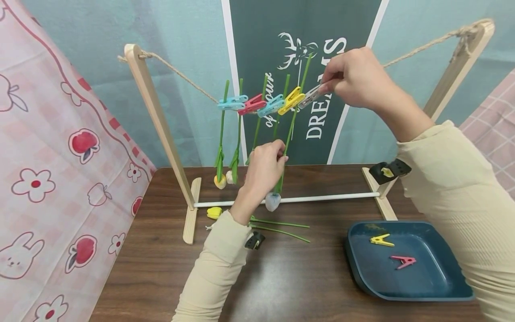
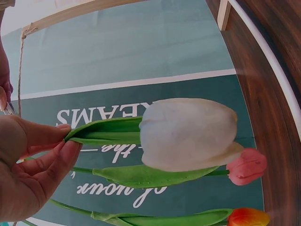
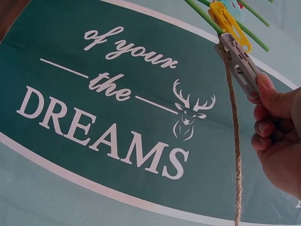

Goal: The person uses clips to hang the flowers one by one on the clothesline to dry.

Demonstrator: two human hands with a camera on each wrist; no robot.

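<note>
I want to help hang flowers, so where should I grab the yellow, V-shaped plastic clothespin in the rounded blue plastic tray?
Probably pinch the yellow clothespin by its spread legs, at its right end in the head view, coming from above. It lies on its side with those legs apart, so you could squeeze them, and the raised walls of the blue tray would hinder a low reach.

White lettering (image 3: 109, 85) "of your", "the", "DREAMS" on dark green panel (image 3: 150, 120), white deer emblem (image 3: 187, 117) beside "the"
</note>
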